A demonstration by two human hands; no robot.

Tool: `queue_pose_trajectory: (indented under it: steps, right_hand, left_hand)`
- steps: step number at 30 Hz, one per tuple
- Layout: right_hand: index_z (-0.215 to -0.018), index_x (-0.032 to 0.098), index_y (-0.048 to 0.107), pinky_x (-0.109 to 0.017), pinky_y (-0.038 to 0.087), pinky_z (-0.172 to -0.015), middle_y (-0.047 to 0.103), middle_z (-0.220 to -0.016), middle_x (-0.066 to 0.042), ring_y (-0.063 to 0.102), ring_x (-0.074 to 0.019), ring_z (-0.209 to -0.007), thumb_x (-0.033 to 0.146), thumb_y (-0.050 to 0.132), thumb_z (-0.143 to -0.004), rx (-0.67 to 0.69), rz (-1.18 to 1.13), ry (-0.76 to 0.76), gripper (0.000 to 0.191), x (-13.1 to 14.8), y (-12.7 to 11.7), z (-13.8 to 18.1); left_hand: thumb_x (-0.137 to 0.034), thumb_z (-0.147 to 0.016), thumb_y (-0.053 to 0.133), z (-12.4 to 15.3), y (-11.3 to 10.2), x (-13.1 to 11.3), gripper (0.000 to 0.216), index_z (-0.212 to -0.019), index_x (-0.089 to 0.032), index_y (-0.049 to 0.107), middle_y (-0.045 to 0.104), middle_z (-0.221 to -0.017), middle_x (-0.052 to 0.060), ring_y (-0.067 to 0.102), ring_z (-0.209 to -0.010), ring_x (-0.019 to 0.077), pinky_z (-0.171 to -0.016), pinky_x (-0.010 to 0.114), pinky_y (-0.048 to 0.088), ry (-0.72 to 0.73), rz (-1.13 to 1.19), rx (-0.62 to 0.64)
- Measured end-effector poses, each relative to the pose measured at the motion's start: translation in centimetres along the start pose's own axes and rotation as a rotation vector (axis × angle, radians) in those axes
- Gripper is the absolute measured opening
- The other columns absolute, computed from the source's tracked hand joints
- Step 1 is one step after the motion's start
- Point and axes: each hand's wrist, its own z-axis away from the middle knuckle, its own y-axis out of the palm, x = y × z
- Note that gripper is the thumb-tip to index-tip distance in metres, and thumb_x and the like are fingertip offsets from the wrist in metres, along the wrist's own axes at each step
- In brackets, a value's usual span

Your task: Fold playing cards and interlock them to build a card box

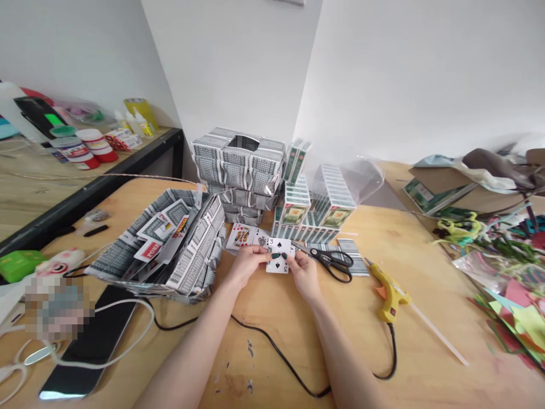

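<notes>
Both hands meet around a few playing cards [279,266] above the middle of the table; the front one is a spade card marked 3. My left hand [252,262] pinches its left edge, thumb on the face. On the right edge, my right hand [303,269] grips with the thumb on top. Behind my left fingers lie face-up cards, among them a red court card [239,235]. Black-handled scissors [332,262] rest just right of my right hand, partly over patterned card backs [352,250]. How many cards are held is hard to make out.
Left stands a card-woven basket [208,227] with loose cards. Behind are a stacked card structure [238,165] and boxed decks [336,199]. A yellow glue gun [389,292] with a glue stick lies right, its black cable [276,341] crossing under my arms. A phone [91,346] lies front left.
</notes>
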Motion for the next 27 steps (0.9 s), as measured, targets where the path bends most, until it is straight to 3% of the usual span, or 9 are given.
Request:
queue_pose_trajectory:
  steps: [8, 15, 21, 27]
  right_hand:
    - [-0.084, 0.016, 0.063, -0.029, 0.045, -0.059, 0.068, -0.075, -0.005, 0.060, -0.0182, -0.064, 0.044, 0.062, -0.069, 0.081, -0.080, 0.039, 0.031, -0.2, -0.2, -0.3]
    - [-0.085, 0.017, 0.064, -0.028, 0.047, -0.057, 0.068, -0.074, -0.004, 0.061, -0.0184, -0.065, 0.040, 0.066, -0.066, 0.129, -0.096, 0.069, 0.030, 0.0, 0.3, -0.1]
    - [-0.076, 0.017, 0.066, -0.026, 0.046, -0.055, 0.066, -0.065, -0.001, 0.058, -0.0148, -0.058, 0.038, 0.068, -0.064, 0.125, -0.114, 0.062, 0.024, 0.7, 0.3, 0.0]
    - [-0.079, 0.016, 0.066, -0.028, 0.048, -0.055, 0.068, -0.071, -0.003, 0.061, -0.0186, -0.065, 0.038, 0.068, -0.063, 0.093, -0.173, 0.105, 0.027, 0.6, 0.7, 0.3]
  left_hand:
    - [-0.036, -0.060, 0.063, -0.1, 0.5, 0.6, 0.023, -0.058, -0.013, 0.059, 0.054, -0.052, -0.002, 0.045, -0.048, 0.0090, -0.048, 0.021, 0.035, 0.194, -0.250, -0.107]
    - [-0.037, -0.075, 0.050, 0.2, 0.6, 1.2, 0.022, -0.069, -0.016, 0.057, 0.050, -0.055, -0.002, 0.044, -0.053, 0.0099, -0.052, 0.020, 0.033, 0.534, -0.646, -0.230]
    - [-0.036, -0.080, 0.045, 0.9, 1.1, 1.1, 0.025, -0.064, -0.018, 0.052, 0.047, -0.051, -0.002, 0.041, -0.049, 0.0099, -0.050, 0.021, 0.028, 0.626, -0.800, -0.261]
    - [-0.032, -0.079, 0.047, 1.2, 1.3, 0.7, 0.029, -0.053, -0.019, 0.045, 0.043, -0.047, -0.002, 0.037, -0.046, 0.0104, -0.050, 0.023, 0.025, 0.655, -0.770, -0.282]
